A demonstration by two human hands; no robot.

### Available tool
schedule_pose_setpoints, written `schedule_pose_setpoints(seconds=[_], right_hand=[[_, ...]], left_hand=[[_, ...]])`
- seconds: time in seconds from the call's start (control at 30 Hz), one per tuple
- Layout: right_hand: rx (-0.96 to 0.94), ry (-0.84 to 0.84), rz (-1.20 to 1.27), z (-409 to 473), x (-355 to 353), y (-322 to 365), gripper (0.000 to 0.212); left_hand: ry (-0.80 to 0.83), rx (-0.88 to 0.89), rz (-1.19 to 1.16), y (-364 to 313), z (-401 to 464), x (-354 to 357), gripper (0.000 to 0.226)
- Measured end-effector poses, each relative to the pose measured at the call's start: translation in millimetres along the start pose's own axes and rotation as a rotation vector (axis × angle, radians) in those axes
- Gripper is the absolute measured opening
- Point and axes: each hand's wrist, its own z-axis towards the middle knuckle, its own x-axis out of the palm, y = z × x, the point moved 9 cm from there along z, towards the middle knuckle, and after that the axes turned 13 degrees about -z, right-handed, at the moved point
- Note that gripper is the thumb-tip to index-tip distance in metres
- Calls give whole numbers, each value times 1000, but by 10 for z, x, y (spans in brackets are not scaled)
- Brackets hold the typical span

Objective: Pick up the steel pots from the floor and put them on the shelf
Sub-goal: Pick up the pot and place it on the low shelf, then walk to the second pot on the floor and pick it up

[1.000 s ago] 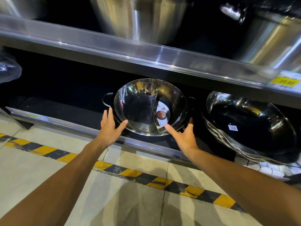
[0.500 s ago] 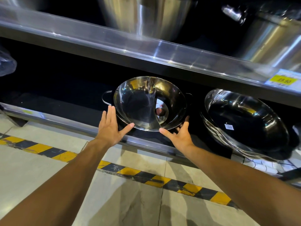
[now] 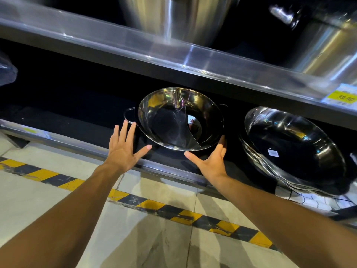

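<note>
Shelf (image 3: 173, 169) interior mostly black, far depth unreadable. Divided pot (image 3: 179, 118) tilted on bottom shelf, right handle barely visible; label inside half hidden by divider. Left hand (image 3: 123, 151) open, now clear of rim. Right hand (image 3: 212, 161) open, fingertips near rim, contact uncertain; earlier both closer.

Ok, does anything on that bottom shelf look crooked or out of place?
The divided steel pot leans tilted on its edge, not flat, like the stacked steel woks beside it. Both open hands hover at its rim. No visible damage.
</note>
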Motion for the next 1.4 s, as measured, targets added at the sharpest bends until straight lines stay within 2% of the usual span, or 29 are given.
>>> schedule_pose_setpoints(seconds=[0.2, 0.53, 0.8, 0.9, 0.97, 1.07, 1.13, 1.2, 1.27, 1.4], right_hand=[[1, 0, -5, 29, 50, 18, 128], [39, 9, 29, 70, -67, -83, 140], [71, -21, 12, -104, -57, 29, 129], [124, -111, -6, -315, -90, 37, 117], [21, -136, -3, -499, -101, 140, 106], [-247, -11, -110, -863, -56, 456, 90], [-425, 148, -261, -1182, 14, 707, 86], [-494, 346, -366, -1566, 63, 936, 86], [-538, 519, -446, -2002, 19, 1209, 87], [-710, 774, -658, -2931, -276, 2074, 88]], left_hand=[[-4, -27, 71, 62, 139, 22, 103], [16, 41, 95, -44, 68, 147, 103], [106, 45, 96, -118, -13, 140, 103], [56, 46, 69, -195, -63, -46, 99], [-21, 115, 16, -282, -231, -195, 96], [-34, 198, 16, -256, -848, -332, 88], [1, 164, 30, -117, -1442, -412, 83], [62, 48, 34, 23, -2094, -579, 81], [164, -113, 43, 120, -2760, -878, 88], [187, -467, 33, 161, -4026, -2103, 100]])
